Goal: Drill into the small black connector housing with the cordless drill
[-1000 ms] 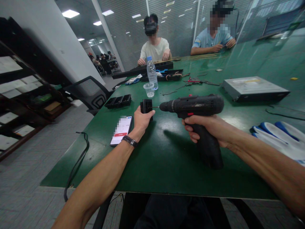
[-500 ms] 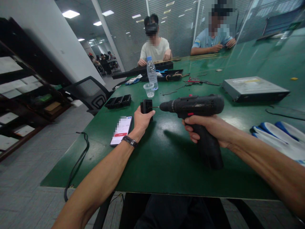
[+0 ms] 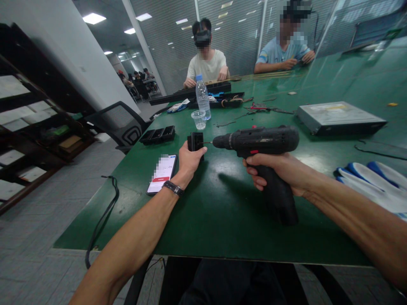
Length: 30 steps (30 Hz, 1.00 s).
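My right hand (image 3: 270,169) is wrapped round the grip of a black cordless drill (image 3: 259,140), which lies level and points left. Its thin bit (image 3: 207,143) reaches the open side of a small black plastic box-like part (image 3: 196,140). My left hand (image 3: 190,160) grips that part from the near side, thumb close to the bit; whether the bit touches the part I cannot tell. A phone (image 3: 163,174) with a lit screen lies beside my left wrist. Farther left sits a black compartment tray (image 3: 158,134).
A clear plastic cup (image 3: 199,120) and a water bottle (image 3: 202,98) stand beyond my left hand. A flat metal-cased box (image 3: 341,117) and white-blue gloves (image 3: 372,182) lie on the right. Two people sit across the green table (image 3: 222,228). A black cord (image 3: 104,216) hangs over the left edge.
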Each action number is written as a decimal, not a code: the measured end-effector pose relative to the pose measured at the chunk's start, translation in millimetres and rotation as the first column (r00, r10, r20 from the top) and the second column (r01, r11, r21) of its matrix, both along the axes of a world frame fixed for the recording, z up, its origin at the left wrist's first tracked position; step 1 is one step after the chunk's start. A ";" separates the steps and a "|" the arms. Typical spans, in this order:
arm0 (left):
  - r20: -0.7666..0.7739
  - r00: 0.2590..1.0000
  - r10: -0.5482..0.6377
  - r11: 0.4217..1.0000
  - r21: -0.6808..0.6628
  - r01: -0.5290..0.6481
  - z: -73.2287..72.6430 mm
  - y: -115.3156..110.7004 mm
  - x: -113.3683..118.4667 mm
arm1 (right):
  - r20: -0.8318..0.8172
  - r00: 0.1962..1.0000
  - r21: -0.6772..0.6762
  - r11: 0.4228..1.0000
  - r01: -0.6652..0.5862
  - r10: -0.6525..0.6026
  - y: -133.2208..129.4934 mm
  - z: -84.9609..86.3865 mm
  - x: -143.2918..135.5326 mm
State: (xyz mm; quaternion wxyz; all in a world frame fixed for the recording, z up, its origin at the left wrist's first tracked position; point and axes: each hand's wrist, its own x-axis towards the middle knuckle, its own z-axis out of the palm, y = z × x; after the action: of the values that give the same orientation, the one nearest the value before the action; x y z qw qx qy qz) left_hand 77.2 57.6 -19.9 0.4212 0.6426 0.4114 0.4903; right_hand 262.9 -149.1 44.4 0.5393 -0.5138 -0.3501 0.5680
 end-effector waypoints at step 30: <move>-0.004 1.000 0.002 1.000 0.003 -0.002 1.9 -2.0 0.4 | 0.003 1.000 0.003 1.000 0.001 -0.001 0.3 0.6 -0.6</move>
State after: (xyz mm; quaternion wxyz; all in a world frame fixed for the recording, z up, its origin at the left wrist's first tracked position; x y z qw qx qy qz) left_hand 77.6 55.6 -18.0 0.4192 0.6438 0.4120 0.4900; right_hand 262.3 -148.8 45.0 0.5396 -0.5140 -0.3516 0.5666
